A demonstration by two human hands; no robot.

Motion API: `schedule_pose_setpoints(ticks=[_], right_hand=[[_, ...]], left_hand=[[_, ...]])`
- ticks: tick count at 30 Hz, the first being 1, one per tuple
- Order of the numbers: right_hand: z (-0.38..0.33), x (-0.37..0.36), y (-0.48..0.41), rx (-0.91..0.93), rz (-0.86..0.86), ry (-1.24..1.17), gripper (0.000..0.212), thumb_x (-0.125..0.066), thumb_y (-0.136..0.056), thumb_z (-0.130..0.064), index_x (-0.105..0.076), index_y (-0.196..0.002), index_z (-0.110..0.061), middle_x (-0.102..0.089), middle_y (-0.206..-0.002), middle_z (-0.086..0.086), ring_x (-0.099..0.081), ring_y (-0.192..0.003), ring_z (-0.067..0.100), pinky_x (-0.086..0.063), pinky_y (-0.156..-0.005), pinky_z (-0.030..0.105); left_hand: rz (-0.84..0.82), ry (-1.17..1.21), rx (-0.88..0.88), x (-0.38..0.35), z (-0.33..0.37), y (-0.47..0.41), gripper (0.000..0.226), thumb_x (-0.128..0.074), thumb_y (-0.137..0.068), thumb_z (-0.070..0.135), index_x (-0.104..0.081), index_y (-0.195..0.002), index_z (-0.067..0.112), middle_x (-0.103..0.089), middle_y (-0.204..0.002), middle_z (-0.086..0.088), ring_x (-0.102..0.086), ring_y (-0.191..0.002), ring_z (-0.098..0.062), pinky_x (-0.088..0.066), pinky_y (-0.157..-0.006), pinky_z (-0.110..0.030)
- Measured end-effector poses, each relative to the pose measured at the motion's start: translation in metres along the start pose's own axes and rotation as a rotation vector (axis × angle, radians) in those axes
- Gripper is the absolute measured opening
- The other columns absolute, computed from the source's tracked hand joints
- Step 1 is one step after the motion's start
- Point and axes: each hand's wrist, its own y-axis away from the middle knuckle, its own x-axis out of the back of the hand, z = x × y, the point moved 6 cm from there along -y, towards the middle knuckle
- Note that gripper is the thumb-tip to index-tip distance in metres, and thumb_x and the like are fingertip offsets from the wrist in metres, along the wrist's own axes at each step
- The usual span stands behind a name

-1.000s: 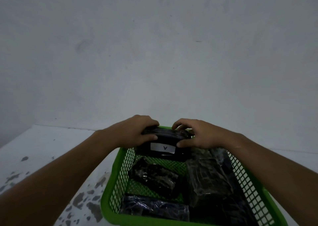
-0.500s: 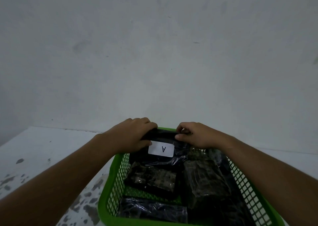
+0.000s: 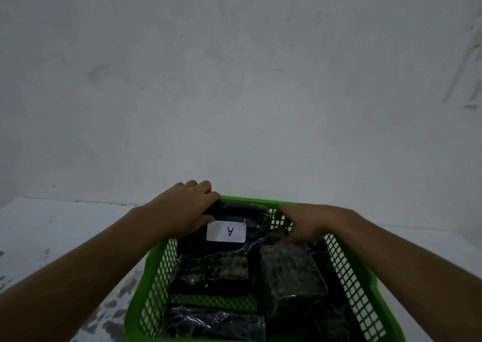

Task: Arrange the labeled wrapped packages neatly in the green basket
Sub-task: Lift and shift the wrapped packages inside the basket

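A green mesh basket (image 3: pixel 349 261) stands in front of me with several dark, plastic-wrapped packages inside. At its far left corner a black package with a white label reading "A" (image 3: pixel 226 231) leans against the back wall. My left hand (image 3: pixel 186 211) grips its upper left edge. My right hand (image 3: pixel 303 223) is off that package and reaches into the far right of the basket, fingers resting on the top end of another wrapped package (image 3: pixel 292 271); I cannot tell whether it grips. Two more packages, one (image 3: pixel 214 272) in the middle left and one (image 3: pixel 212 324) at the near edge, lie flat.
The basket sits on a white surface (image 3: pixel 52 232) with dark chipped patches at the lower left. A plain grey wall (image 3: pixel 234 81) rises right behind the basket's far rim.
The "A" package has settled lower into the far left corner. My right hand has let go of it and moved right onto another package. My left hand stays on it.
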Motion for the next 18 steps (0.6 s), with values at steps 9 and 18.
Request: schedule_pose_setpoints(ticks=[9,18], right_hand=[[-0.002,-0.003,-0.002,-0.128,0.062,-0.153,0.07,-0.082,-0.068,-0.045,-0.05,-0.122,-0.014,-0.064,-0.114,0.006,-0.059,-0.09,0.02,-0.044,-0.061,0.027],[0.022,0.03,0.022,-0.055,0.149,-0.564,0.035,-0.082,-0.071,-0.024,-0.066,-0.101,-0.013,-0.071,-0.092,0.01,-0.066,-0.073,0.02,-0.051,-0.058,0.03]], left_hand=[[-0.101,-0.017,0.009,-0.004,0.006,0.001,0.066,-0.052,-0.084,0.061,-0.033,-0.135,0.023,-0.05,-0.122,-0.002,-0.053,-0.104,-0.021,-0.047,-0.086,-0.035],[-0.265,-0.046,0.036,-0.032,0.01,0.002,0.095,-0.05,-0.077,0.074,-0.022,-0.146,0.016,-0.035,-0.147,-0.007,-0.038,-0.132,-0.026,-0.038,-0.108,-0.042]])
